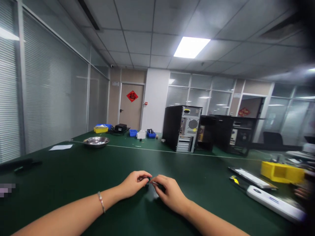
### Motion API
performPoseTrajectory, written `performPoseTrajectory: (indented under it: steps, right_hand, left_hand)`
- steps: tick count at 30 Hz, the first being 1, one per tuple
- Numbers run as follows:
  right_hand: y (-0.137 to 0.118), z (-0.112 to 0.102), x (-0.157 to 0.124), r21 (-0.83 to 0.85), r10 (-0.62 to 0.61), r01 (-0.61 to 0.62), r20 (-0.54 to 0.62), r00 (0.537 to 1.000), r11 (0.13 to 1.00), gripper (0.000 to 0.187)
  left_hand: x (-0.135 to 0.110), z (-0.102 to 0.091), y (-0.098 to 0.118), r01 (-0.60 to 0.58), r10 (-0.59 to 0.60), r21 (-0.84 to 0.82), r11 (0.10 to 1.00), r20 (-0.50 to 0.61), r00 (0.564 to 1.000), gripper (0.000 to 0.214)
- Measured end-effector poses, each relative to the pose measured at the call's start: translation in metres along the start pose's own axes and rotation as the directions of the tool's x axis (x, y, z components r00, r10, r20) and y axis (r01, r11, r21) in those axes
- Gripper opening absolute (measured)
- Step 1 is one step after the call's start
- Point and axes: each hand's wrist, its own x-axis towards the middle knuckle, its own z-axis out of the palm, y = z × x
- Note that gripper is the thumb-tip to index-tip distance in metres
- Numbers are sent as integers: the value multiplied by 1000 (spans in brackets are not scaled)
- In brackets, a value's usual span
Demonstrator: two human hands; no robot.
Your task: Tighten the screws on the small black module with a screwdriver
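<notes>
My left hand (136, 183) and my right hand (169, 191) meet low over the green table (98, 170), fingertips almost touching. Thumb and fingers of the left are pinched on a small dark piece that is too small to name. A thin, light-coloured, slender item (154, 183) shows between the fingers of the right hand, pointing toward the left fingertips; its kind cannot be made out, and the curled fingers hide most of it. Both forearms rest low, the left one wearing a bracelet.
A metal bowl (96, 141) with small white pieces and a paper sheet (61, 147) lie at left. Computer towers (172, 127) stand behind. At right are a yellow bin (273, 172), a white elongated device (273, 201) and a flat panel (253, 177). Small blue bins (133, 132) sit at the back.
</notes>
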Motion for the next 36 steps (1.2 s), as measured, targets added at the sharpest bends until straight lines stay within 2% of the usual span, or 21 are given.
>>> performPoseTrajectory:
  steps: [7, 13, 21, 27, 36]
  right_hand:
    - [10, 5, 1, -29, 66, -67, -45, 997, 997, 20]
    - [21, 8, 4, 48, 151, -146, -116, 982, 988, 12]
    - [22, 13, 5, -35, 72, -76, -100, 992, 997, 11]
    - [21, 12, 8, -56, 113, -120, -108, 988, 991, 14]
    - [23, 12, 7, -36, 72, -75, -81, 994, 996, 16]
  left_hand:
    - [4, 0, -4, -42, 44, 40, 998, -56, 997, 26]
    - [7, -2, -8, 63, -82, -183, 981, -100, 992, 25]
    - [7, -9, -8, 60, -80, -133, 989, -156, 984, 31]
    - [5, -9, -5, 40, -52, -91, 995, -141, 989, 32]
    - [5, -11, -8, -7, 3, -56, 998, -68, 998, 35]
